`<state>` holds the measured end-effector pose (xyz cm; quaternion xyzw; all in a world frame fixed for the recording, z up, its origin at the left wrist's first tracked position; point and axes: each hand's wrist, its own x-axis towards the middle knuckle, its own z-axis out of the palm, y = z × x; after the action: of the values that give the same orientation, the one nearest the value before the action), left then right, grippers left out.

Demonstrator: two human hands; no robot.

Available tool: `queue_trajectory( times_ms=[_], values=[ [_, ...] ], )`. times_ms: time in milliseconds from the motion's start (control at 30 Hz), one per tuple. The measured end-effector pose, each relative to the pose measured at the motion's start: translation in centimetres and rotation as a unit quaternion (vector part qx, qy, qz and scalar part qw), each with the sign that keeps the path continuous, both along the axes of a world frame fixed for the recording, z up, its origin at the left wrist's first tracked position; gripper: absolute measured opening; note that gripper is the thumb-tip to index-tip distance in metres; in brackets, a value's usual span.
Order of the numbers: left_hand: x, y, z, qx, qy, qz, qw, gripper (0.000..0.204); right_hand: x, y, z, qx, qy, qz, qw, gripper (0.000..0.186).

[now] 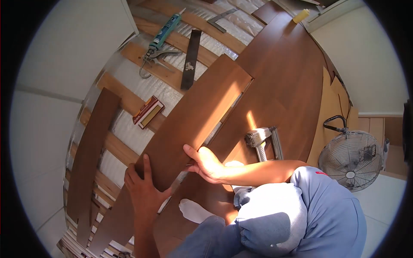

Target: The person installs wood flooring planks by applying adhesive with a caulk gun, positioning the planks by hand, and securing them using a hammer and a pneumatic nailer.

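A long brown floorboard (189, 116) lies diagonally in front of me, along the edge of the laid brown flooring (284, 77). My left hand (144, 185) grips it from above, fingers over its left side and thumb toward the right. Farther up, my right hand (206, 163) pinches its right edge, thumb on top and fingertips hidden below. A narrow gap shows between part of the board and the flooring. On the flooring to the right of my right hand rests a nail gun (260, 139), partly hidden by my forearm.
Wooden battens (116, 148) cross silvery sheeting. On them lie a caulking gun (163, 34), a dark strip (190, 60), a small box (148, 112) and another floorboard (94, 150). A metal square (221, 21) and yellow bottle (301, 16) are farther away. A fan (350, 161) stands right.
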<state>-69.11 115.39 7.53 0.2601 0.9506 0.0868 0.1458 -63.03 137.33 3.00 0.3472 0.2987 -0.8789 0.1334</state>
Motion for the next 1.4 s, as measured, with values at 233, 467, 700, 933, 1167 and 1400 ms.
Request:
queue_trajectory(
  times_ms=[233,467,700,933,1167,1400],
  values=[
    [3.2,-6.7,-2.5,0.082,-0.123,0.146,0.978,0.09,4.4,7.0,-9.0,0.088,-0.06,-0.069,0.992,0.041],
    [7.3,-18.4,-10.7,0.058,-0.175,0.204,0.961,0.06,4.4,9.7,-11.1,0.05,-0.018,0.011,0.999,0.062],
    [9.3,-15.9,-10.3,0.019,-0.022,0.257,0.966,0.05,4.1,9.4,-11.6,0.028,-0.016,-0.012,0.999,0.057],
    [9.2,-15.5,-10.1,0.006,0.008,0.257,0.966,0.049,3.4,9.8,-11.7,0.016,-0.035,-0.024,0.999,0.053],
    [9.0,-15.0,-9.9,0.003,0.006,0.252,0.968,0.052,3.6,10.1,-13.5,0.033,-0.04,-0.042,0.998,0.056],
    [8.6,-14.2,-9.3,0.007,0.006,0.238,0.971,0.05,3.8,10.4,-14.1,0.05,-0.052,-0.038,0.997,0.061]
  ],
)
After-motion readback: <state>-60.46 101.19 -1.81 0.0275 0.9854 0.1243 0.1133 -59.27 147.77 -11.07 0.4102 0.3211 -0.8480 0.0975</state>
